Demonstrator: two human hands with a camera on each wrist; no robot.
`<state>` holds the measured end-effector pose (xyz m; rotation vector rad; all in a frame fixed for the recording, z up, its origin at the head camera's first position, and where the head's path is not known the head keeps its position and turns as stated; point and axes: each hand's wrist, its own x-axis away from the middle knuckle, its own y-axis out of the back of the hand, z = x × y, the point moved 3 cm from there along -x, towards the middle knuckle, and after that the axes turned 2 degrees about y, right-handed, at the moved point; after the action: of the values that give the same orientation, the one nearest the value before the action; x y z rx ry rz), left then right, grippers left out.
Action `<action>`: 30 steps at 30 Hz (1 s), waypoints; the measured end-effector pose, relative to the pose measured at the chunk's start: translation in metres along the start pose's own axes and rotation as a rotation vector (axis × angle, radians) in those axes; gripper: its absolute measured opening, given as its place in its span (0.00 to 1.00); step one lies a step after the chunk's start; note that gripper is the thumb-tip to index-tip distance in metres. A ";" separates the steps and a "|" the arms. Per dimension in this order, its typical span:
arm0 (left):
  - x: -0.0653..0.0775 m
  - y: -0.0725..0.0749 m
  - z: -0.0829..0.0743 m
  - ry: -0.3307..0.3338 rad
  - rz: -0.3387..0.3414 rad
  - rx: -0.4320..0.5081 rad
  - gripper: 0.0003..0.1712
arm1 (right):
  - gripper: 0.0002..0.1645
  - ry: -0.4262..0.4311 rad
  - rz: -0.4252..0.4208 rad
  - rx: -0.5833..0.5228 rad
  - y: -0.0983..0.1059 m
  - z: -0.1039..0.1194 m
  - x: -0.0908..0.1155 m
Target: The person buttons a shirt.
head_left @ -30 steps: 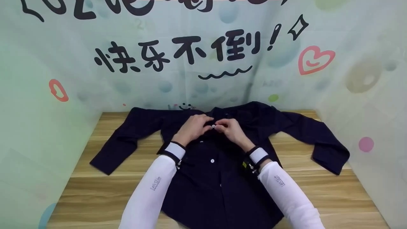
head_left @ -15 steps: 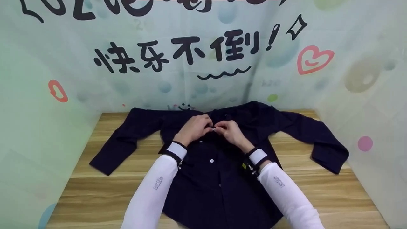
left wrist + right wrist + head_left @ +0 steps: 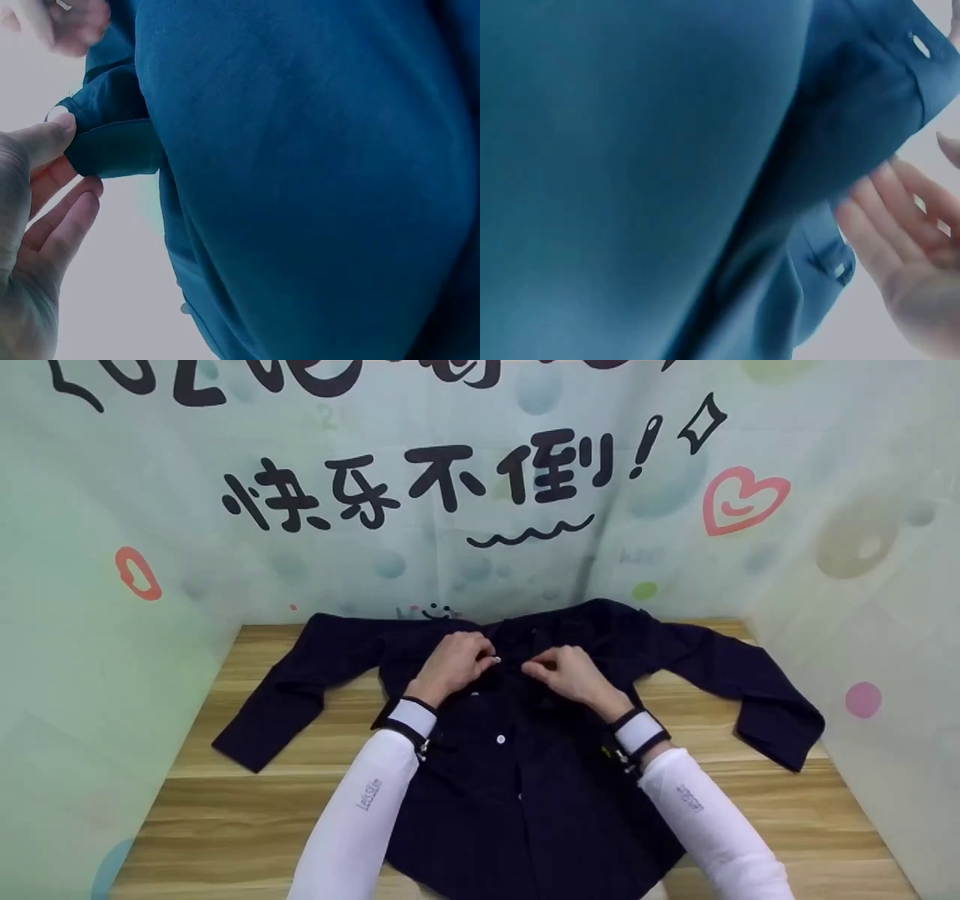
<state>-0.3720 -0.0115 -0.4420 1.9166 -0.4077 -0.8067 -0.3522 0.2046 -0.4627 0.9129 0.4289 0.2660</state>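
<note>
Navy cloth makes up one shirt (image 3: 570, 802), spread across the middle of a single wood-grained worktop (image 3: 232, 825), its two sleeves angled out to either side. Four pale buttons (image 3: 501, 739) can be counted down its front (the lowest is faint); one of them sits at the fingertips of the left hand (image 3: 452, 664). That hand's grip is pinched on the shirt's front edge, thumb on one face of the folded cloth. Just beside it, over the chest, the right hand (image 3: 568, 673) has a released grip: its fingers run fairly straight and the thumb stands off the cloth, though some fingertips are hidden behind the fabric. Two wrist straps (image 3: 411, 720), one per arm, sit above two white sleeves (image 3: 352, 810) with small printed lettering. Behind rises one printed backdrop (image 3: 315, 574), bearing a row of four complete black characters (image 3: 448, 476), one wavy line and one red heart (image 3: 746, 501).
</note>
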 end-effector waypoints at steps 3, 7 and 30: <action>0.001 0.000 0.000 0.019 -0.021 0.020 0.09 | 0.32 0.073 0.159 0.059 0.004 -0.003 0.015; 0.002 0.000 0.000 0.036 -0.067 0.060 0.09 | 0.18 0.221 0.208 0.159 0.005 -0.003 0.033; 0.014 -0.005 0.005 0.081 -0.040 0.041 0.08 | 0.18 0.246 0.454 0.115 0.039 0.027 0.060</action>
<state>-0.3654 -0.0209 -0.4532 1.9936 -0.3393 -0.7493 -0.2883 0.2323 -0.4309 1.0902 0.4624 0.7809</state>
